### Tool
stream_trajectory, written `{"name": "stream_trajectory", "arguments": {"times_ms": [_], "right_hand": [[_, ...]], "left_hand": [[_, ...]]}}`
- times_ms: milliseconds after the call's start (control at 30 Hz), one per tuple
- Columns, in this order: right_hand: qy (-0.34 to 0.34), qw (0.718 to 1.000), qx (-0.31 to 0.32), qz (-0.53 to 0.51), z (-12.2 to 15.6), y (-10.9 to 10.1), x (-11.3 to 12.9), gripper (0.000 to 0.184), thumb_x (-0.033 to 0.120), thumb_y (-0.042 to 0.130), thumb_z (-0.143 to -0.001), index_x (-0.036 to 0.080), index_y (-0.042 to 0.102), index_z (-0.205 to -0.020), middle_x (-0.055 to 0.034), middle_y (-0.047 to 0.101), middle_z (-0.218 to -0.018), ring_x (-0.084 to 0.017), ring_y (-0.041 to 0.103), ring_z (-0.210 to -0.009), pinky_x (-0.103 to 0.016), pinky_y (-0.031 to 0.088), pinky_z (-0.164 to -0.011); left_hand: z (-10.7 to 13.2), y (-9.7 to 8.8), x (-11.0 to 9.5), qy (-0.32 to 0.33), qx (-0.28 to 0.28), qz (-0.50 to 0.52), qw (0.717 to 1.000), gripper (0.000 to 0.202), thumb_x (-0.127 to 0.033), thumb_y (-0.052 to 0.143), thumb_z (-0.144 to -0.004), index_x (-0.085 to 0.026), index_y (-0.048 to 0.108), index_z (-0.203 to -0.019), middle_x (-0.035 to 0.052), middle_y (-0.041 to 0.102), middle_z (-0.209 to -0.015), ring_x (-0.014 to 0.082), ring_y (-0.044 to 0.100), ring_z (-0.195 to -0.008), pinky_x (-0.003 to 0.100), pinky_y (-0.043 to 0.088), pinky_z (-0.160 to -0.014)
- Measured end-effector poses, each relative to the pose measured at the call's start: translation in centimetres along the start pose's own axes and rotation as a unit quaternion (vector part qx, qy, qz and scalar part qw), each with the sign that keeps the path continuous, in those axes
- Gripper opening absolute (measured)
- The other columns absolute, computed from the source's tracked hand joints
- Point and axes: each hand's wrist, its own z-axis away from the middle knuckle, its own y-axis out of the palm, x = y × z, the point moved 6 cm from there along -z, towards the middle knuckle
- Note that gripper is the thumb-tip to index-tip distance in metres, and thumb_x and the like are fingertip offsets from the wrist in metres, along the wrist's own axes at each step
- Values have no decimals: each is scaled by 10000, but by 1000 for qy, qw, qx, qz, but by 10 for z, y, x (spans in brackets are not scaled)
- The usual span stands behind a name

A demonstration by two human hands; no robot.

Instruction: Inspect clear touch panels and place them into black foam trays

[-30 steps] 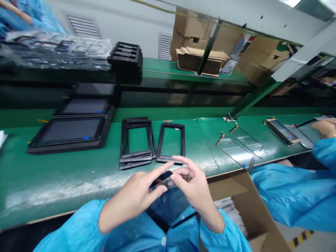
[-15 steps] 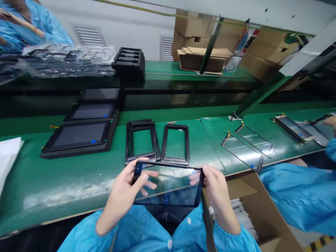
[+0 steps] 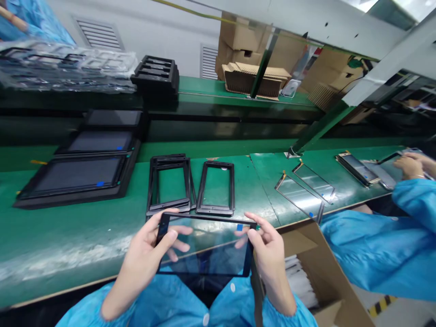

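A clear glass touch panel [image 3: 207, 247] with a black border is held level in front of my body, over the bench's front edge. My left hand [image 3: 150, 247] grips its left end, thumb on the near face and fingers showing through the glass behind. At the right end, my right hand [image 3: 267, 247] pinches the border with the thumb near a small blue tab [image 3: 240, 227]. Just beyond the panel lie a stack of black frames [image 3: 170, 184] and a single black frame [image 3: 215, 188], flat on the green bench.
Screens in black trays [image 3: 76, 175] lie at left. Two glass panels [image 3: 303, 193] rest at right, near a phone-like stack [image 3: 357, 168]. A co-worker's hands [image 3: 413, 164] handle a part at far right. An open cardboard box [image 3: 327, 259] stands below the bench edge; a slanted post [image 3: 320, 127] rises behind.
The view has swung right, so the surroundings sit further left. My right fingers have spread and the thumb now presses the panel's face near the blue tab. The co-worker's hands have come into view.
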Motion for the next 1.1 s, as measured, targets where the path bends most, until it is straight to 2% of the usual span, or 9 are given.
{"name": "stream_trajectory", "arguments": {"times_ms": [100, 200, 300, 400, 500, 633, 767, 900, 1100], "right_hand": [[2, 1000, 1, 22, 6, -1, 2, 326, 482, 800, -907, 211, 757, -1082, -51, 810, -643, -237, 824, -641, -259, 636, -625], [-2, 998, 9, 57, 13, 1, 4, 290, 475, 785, -924, 215, 767, -1052, -66, 831, -703, -231, 827, -646, -260, 651, -650], [8, 996, 12, 84, 19, 3, 2, 280, 465, 781, -931, 218, 775, -1063, -77, 847, -764, -228, 821, -621, -266, 656, -629], [24, 996, 5, 86, 23, 2, 0, 304, 479, 789, -921, 212, 777, -1066, -91, 851, -794, -236, 817, -604, -277, 659, -600], [35, 996, 8, 82, 21, 2, -3, 312, 486, 791, -917, 209, 779, -1061, -87, 847, -774, -236, 813, -592, -277, 657, -591], [19, 995, 62, 78, 14, 16, 0, 267, 442, 768, -942, 235, 798, -1108, -48, 850, -780, -205, 810, -610, -268, 652, -638], [26, 981, 188, 49, 6, 41, -2, 450, 504, 771, -925, 263, 767, -1306, -15, 843, -774, -228, 825, -739, -323, 661, -761], [77, 988, 128, -27, -4, 36, -14, 466, 601, 657, -978, 224, 818, -1199, -98, 861, -976, -257, 835, -807, -332, 668, -729], [74, 995, 36, -59, -8, 27, -23, 476, 608, 699, -933, 155, 828, -1006, -87, 807, -666, -276, 808, -622, -356, 664, -611]], "left_hand": [[-4, -4, -19, 149, -27, -136, 979, 514, -402, 661, -994, -247, 532, -1467, 174, 618, -1515, 327, 728, -1203, 432, 645, -901], [-3, 11, -48, 318, 5, -330, 889, 425, -297, 676, -989, -303, 648, -1413, 82, 594, -1562, 328, 522, -1460, 570, 337, -1255], [-5, 30, -61, 379, 116, -405, 824, 201, -289, 679, -1007, -281, 780, -1181, 22, 807, -1211, 261, 702, -1221, 548, 259, -1288], [-8, 35, -63, 382, 164, -392, 820, 167, -286, 647, -1038, -228, 803, -1056, 7, 847, -1015, 199, 782, -951, 433, 422, -1181], [-5, 34, -62, 390, 166, -388, 819, 197, -268, 613, -1053, -206, 800, -1059, 27, 851, -1043, 217, 791, -941, 398, 501, -1057], [0, 40, -54, 345, 193, -405, 825, 299, -266, 527, -1079, -213, 765, -1253, 60, 830, -1161, 257, 781, -1019, 356, 563, -877], [1, 51, -39, 219, 246, -308, 892, 392, -322, 524, -1082, -260, 676, -1438, 45, 836, -1139, 229, 799, -930, 319, 584, -844], [-3, 46, -17, 30, 190, -99, 976, 418, -411, 533, -1072, -219, 695, -1406, 93, 830, -1136, 225, 812, -859, 295, 632, -738], [2, 48, -11, -64, 129, 63, 987, 466, -501, 706, -960, -139, 741, -1252, 200, 791, -1239, 267, 827, -827, 301, 662, -652]]}}
